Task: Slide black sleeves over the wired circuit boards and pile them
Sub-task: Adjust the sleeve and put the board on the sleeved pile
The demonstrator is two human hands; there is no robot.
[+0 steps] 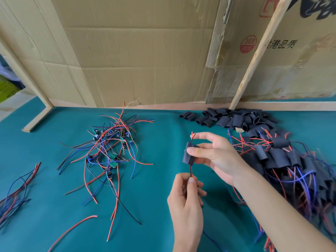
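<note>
My right hand [216, 157] holds a black sleeve [188, 155] between thumb and fingers above the green table. Red and black wires run through the sleeve, sticking out of its top and bottom. My left hand [187, 202] pinches the lower wires [190, 170] just below the sleeve. A tangle of bare wired circuit boards [111, 142] lies at the middle left. Empty black sleeves [234, 119] are heaped at the back right. A pile of sleeved boards [283, 160] with red and blue wires lies at the right, partly behind my right forearm.
A green cloth [154, 179] covers the table. Cardboard walls [136, 51] and wooden strips [258, 51] close off the back. Loose wires [16, 193] lie at the left edge, and a single red wire [72, 230] lies near the front.
</note>
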